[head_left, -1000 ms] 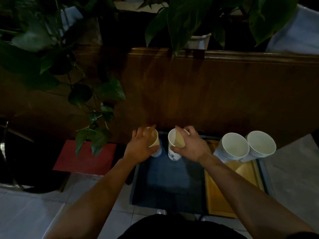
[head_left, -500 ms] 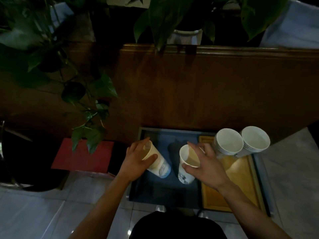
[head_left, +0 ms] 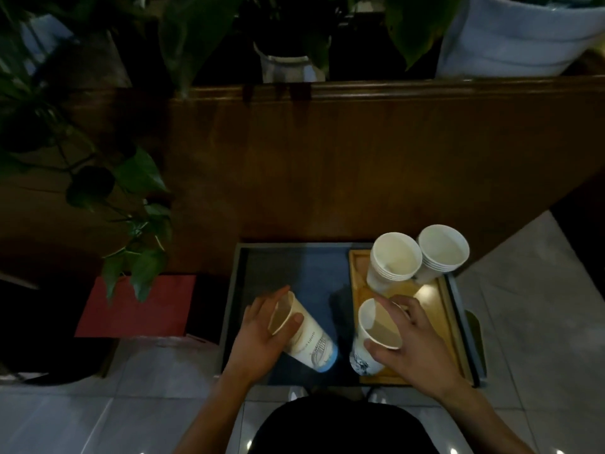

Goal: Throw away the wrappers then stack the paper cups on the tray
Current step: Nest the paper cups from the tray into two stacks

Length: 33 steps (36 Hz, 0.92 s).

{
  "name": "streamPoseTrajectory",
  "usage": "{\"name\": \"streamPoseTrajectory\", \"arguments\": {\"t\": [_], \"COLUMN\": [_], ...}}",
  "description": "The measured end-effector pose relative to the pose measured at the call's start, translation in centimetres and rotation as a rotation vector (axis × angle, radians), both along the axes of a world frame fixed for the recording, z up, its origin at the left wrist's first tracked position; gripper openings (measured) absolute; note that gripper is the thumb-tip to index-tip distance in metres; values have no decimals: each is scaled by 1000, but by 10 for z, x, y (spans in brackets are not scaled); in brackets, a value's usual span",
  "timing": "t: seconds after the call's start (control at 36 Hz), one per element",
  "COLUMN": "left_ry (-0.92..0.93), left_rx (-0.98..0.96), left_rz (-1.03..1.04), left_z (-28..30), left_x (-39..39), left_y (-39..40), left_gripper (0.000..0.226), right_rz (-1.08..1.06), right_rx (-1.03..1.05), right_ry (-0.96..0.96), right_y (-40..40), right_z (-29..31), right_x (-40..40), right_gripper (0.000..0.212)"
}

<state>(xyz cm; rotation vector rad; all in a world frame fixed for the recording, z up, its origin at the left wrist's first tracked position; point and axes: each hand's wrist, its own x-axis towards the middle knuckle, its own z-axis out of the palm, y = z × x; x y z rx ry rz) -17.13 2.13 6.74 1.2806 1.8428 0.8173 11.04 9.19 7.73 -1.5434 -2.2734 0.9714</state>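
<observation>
My left hand [head_left: 258, 335] grips a printed paper cup [head_left: 307, 339] near its rim, tilted with its mouth to the upper left, over the dark blue tray [head_left: 294, 267]. In my right hand [head_left: 412, 342] is a second printed paper cup [head_left: 373, 339], upright, at the left edge of the yellow wooden tray [head_left: 435, 309]. At the far end of the yellow tray stand two stacks of white paper cups: the left stack [head_left: 393, 263] and the right stack [head_left: 442, 253]. No wrappers are visible.
A tall brown wooden panel [head_left: 327, 158] rises right behind the trays, with potted plants [head_left: 288, 60] on top. Hanging leaves [head_left: 137, 224] and a red box [head_left: 137, 309] lie to the left. Pale floor tiles [head_left: 540, 322] surround the trays.
Both hands have drawn back toward me with their cups. The left cup has tilted over more. The right cup now sits at the yellow tray's edge.
</observation>
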Motion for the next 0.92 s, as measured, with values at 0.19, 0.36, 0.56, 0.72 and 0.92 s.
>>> {"name": "streamPoseTrajectory", "arguments": {"t": [0.19,0.36,0.56,0.72,0.92], "left_ry": [28,101,219,365,462], "left_rx": [8,23,59,188,349], "left_rz": [-76,-173,-286,-326,-284], "left_z": [6,9,21,40,71], "left_x": [33,58,90,113,128], "left_y": [6,21,38,52,76], "left_gripper": [72,64,57,65,67], "right_rz": [-90,-153,-158,-164,-167], "right_rx": [-2,-1,26,85,184], "right_ry": [25,1,18,37,76], "right_y": [-3,-2,7,21,51], "right_z": [-1,4,10,23,53], "right_x": [35,61,93,117,129], "right_gripper": [78,78,80,81,83]}}
